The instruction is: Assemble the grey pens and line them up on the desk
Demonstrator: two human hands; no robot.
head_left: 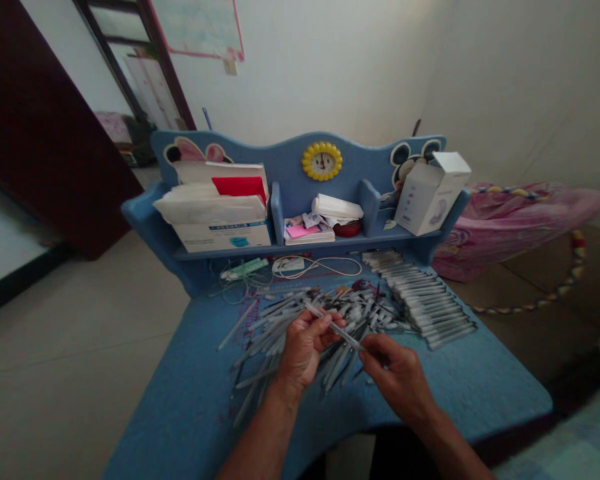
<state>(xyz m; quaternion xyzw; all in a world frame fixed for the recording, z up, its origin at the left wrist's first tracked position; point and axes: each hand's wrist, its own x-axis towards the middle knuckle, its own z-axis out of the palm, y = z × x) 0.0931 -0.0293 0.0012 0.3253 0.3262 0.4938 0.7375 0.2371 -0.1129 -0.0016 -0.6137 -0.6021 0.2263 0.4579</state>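
Both hands are closed on one pen, a pale, see-through barrel held slantwise above the desk. My left hand grips its upper part between thumb and fingers. Fingertips of my right hand pinch its lower right end, which they partly hide. Beneath the hands spreads a loose heap of pen parts, mostly clear and grey barrels with small pieces among them. To the right lies a neat row of pens, side by side, with dark ends.
The blue desk carries a shelf with a yellow flower-shaped clock. A box of papers stands left on it, a white carton right. Cords lie behind the heap. A hoop and pink cloth are beyond the desk.
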